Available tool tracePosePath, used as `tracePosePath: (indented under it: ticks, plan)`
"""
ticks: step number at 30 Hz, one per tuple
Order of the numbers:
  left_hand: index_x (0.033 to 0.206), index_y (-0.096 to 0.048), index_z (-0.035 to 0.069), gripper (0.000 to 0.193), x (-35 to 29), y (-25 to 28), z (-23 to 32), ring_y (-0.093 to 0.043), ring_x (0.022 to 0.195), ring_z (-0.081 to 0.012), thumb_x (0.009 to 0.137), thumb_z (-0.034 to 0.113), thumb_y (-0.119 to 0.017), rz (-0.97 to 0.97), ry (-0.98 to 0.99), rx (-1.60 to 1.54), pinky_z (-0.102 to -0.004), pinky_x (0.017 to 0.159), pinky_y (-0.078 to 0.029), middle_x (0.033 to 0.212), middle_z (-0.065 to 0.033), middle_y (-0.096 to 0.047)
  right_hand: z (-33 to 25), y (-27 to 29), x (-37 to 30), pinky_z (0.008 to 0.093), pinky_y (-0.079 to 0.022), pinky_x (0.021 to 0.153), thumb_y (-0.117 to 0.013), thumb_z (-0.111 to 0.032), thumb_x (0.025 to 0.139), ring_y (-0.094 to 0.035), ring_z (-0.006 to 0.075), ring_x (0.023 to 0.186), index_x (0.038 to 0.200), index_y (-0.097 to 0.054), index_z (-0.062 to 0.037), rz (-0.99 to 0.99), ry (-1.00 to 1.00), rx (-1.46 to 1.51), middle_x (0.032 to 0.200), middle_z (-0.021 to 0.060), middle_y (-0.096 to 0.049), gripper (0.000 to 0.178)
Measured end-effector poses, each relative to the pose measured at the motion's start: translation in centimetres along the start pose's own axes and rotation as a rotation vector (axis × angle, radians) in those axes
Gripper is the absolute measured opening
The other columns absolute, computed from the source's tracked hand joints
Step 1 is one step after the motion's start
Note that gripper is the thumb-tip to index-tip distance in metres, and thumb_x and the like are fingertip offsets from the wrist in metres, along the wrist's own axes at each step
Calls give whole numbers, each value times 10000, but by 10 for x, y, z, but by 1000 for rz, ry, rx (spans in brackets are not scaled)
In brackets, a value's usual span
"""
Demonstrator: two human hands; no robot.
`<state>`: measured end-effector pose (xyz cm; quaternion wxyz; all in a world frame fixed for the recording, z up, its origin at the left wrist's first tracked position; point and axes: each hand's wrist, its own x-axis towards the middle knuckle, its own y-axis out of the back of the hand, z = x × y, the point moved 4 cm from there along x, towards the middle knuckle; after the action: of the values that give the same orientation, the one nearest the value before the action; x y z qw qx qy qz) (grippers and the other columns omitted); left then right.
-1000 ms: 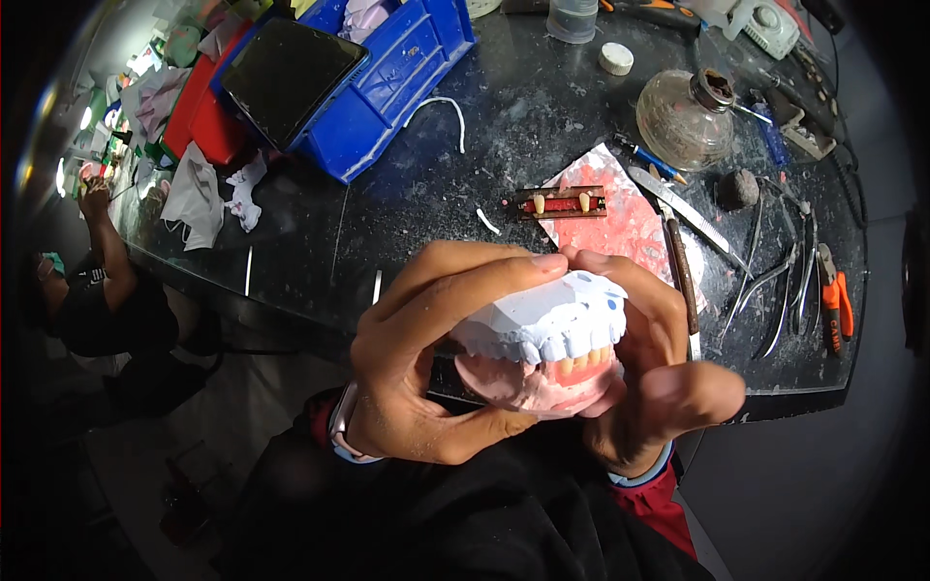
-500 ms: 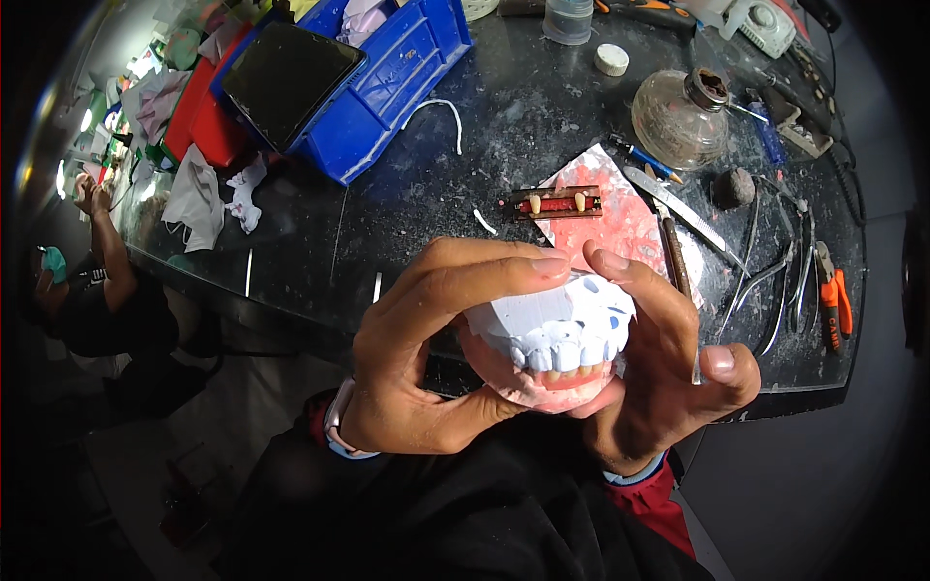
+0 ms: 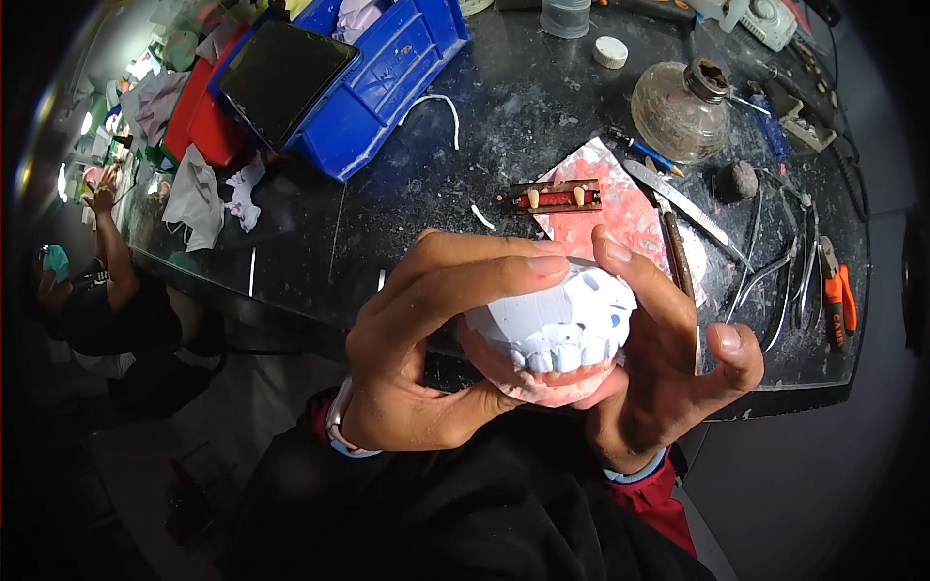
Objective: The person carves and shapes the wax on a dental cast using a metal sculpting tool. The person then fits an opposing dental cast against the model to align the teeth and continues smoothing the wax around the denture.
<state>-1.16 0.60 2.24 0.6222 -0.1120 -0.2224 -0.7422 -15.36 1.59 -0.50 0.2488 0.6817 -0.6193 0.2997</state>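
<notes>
Between both hands, just over the table's near edge, I hold a dental model. Its upper half is a white plaster cast point(image 3: 528, 324) with moulded teeth and a few blue marks. Beneath it sits a pink lower base point(image 3: 542, 392), whose teeth are mostly covered by the upper ones. My left hand point(image 3: 426, 339) is closed round the left side, fingers on top and thumb below. On the right, my right hand point(image 3: 659, 358) grips with one finger on the top rim and another under the pink base; another fingertip sticks out to the right, off the model.
Beyond the model lies a pink-smeared sheet point(image 3: 620, 218) with a strip holding two loose teeth point(image 3: 557, 198). Rightward are a knife point(image 3: 683, 213), pliers point(image 3: 835, 290) and a glass burner point(image 3: 678, 111). A blue bin point(image 3: 387, 87) stands far left. Another person point(image 3: 116, 300) works at left.
The model has tilted slightly and shifted a little upward in my hands, so the lower teeth show less. My grip stays the same.
</notes>
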Motion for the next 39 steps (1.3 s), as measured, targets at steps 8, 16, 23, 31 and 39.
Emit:
tracePosePath:
  ticks: [8, 16, 23, 31, 39]
  plan:
    - [1037, -585, 23, 571, -1, 0, 4, -564, 845, -171, 515, 64, -814, 15, 17, 81, -259, 694, -470, 962, -103, -565, 1, -2, -5, 419, -368, 910, -541, -167, 848, -484, 376, 1083, 1264, -93, -187, -3, -91, 24, 1164, 372, -412, 612]
    - [1110, -456, -6, 778, 4, 1, 9, -501, 696, -104, 495, 263, -849, -165, -165, 475, -220, 583, -419, 799, -27, -570, 7, -7, -9, 405, -374, 901, -490, -265, 868, -502, 397, 1057, 1281, -49, -144, 43, -179, 58, 1106, 364, -468, 616]
    - [1102, -460, -44, 761, -3, 8, 7, -550, 694, -136, 557, 379, -782, -137, -68, 539, -239, 593, -454, 813, -71, -594, 6, -11, -11, 421, -388, 893, -502, -286, 862, -510, 390, 1045, 1305, 12, -97, -34, -192, 31, 1100, 367, -468, 704]
    - [1093, -466, -86, 796, -1, 15, 7, -607, 691, -172, 628, 513, -707, -170, 64, 438, -260, 604, -494, 829, -120, -622, -3, -5, -9, 395, -467, 815, -660, -354, 750, -564, 342, 963, 1328, 51, -101, 248, -376, 48, 1041, 288, -526, 951]
    - [1095, -537, -52, 687, 1, 10, 5, -534, 662, -94, 507, 151, -826, -80, 24, 158, -200, 540, -427, 789, -75, -514, -2, -5, -6, 395, -470, 811, -656, -316, 767, -574, 327, 937, 1333, 57, -106, 244, -287, 153, 1064, 278, -511, 934]
